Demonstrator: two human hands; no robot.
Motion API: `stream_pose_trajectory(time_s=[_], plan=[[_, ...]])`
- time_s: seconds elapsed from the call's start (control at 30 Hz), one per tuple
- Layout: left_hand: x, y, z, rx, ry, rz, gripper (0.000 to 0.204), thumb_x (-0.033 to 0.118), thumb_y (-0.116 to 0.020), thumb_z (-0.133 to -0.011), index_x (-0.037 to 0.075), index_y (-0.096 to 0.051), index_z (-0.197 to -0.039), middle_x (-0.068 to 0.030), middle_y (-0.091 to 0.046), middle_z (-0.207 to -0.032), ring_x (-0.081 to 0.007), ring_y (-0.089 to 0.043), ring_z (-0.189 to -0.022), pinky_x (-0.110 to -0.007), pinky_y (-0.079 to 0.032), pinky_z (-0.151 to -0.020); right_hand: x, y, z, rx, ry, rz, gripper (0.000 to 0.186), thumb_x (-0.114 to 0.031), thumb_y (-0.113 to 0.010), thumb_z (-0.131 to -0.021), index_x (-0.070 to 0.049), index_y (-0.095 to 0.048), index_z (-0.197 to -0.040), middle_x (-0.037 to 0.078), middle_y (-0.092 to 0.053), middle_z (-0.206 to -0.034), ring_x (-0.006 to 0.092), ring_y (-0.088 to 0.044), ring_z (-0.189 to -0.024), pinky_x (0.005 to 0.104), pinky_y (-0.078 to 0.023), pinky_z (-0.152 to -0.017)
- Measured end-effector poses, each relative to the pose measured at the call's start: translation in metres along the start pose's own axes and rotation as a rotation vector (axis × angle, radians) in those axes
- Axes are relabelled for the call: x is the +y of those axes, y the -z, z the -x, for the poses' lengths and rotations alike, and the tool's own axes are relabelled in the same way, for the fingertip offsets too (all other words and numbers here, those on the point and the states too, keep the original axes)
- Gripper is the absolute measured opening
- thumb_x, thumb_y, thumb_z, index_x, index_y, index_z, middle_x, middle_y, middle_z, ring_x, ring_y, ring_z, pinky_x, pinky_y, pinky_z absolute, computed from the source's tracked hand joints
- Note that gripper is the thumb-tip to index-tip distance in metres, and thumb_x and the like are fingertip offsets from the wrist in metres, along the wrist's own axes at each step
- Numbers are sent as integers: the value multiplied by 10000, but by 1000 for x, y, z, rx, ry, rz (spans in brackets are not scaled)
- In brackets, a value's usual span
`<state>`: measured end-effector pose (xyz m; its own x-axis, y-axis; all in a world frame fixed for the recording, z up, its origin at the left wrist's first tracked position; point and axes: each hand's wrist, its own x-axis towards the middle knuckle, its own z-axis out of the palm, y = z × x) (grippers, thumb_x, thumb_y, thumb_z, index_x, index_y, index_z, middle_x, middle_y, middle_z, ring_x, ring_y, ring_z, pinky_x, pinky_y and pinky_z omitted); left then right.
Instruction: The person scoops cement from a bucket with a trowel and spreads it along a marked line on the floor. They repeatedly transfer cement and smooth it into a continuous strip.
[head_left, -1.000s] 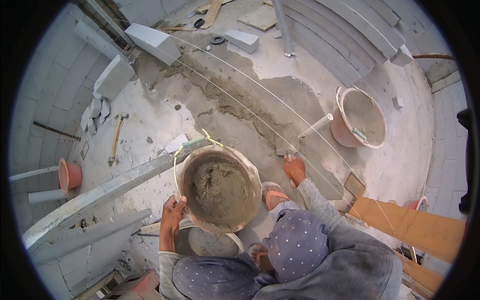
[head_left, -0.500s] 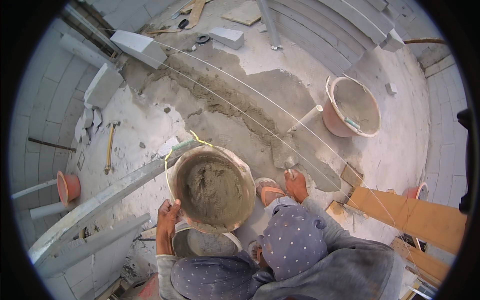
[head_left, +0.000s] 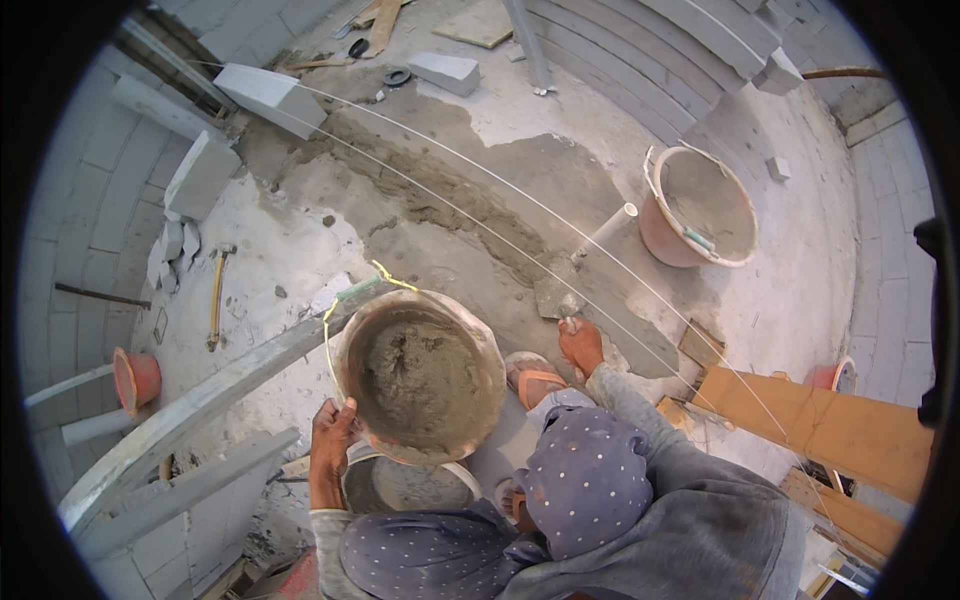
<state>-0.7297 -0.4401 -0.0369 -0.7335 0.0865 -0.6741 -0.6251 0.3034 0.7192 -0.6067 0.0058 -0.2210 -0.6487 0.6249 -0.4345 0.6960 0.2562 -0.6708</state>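
Observation:
My left hand (head_left: 332,435) grips the near left rim of a bucket (head_left: 492,345), thumb over the edge. Wet grey mortar (head_left: 415,375) fills much of it, and a yellow cord with a green grip forms its handle. Beneath its near side is another container (head_left: 470,490) with grey contents. In front of my sandalled foot, my right hand (head_left: 580,345) is closed around the handle of a trowel (head_left: 558,300). The trowel's blade lies at the near end of a rough mortar strip (head_left: 450,215) on the floor.
Two taut strings (head_left: 480,210) cross above the mortar. A second mortar bucket (head_left: 700,215) stands right, beside a white pipe (head_left: 610,228). A hammer (head_left: 217,300) lies left, near a long metal bar (head_left: 210,395). Pale blocks (head_left: 265,98) are behind; an orange-brown board (head_left: 820,420) is right.
My right hand and the trowel have shifted slightly forward and left over the mortar. My left hand stays on the bucket rim. The whole view has moved a little.

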Motion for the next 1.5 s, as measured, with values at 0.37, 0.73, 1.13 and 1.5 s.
stream_pose_trajectory(time_s=[0.37,0.73,1.13,1.5], plan=[[4,-4,3,-7,-12,56,330,389,-711,-971,84,-645,-1079,17,-654,-892,-80,-605,-782,-300,-562,-743,-47,20,29,119,166,288,341,-296,-615,-936,36,-683,-967,286,-702,-944,486,-672,-895,550,-519,-813],[-2,3,-3,-33,15,15,336,399,-691,-982,97,-656,-1127,19,-694,-973,-84,-632,-804,-291,-568,-752,-56,64,23,66,356,603,320,-239,-688,-890,13,-659,-1085,248,-698,-981,433,-690,-888,515,-548,-772],[-1,4,-2,-30,11,-10,368,395,-678,-992,75,-641,-1170,-13,-705,-1031,-111,-666,-871,-329,-585,-815,-46,54,13,41,357,432,283,-248,-678,-880,8,-672,-1001,274,-705,-925,465,-679,-880,548,-533,-779],[3,-1,-1,-21,13,40,362,403,-717,-965,88,-652,-1132,15,-682,-963,-95,-628,-839,-307,-557,-775,-82,-3,-1,-13,283,352,328,-265,-644,-910,52,-664,-991,304,-695,-902,490,-673,-893,556,-522,-813]])
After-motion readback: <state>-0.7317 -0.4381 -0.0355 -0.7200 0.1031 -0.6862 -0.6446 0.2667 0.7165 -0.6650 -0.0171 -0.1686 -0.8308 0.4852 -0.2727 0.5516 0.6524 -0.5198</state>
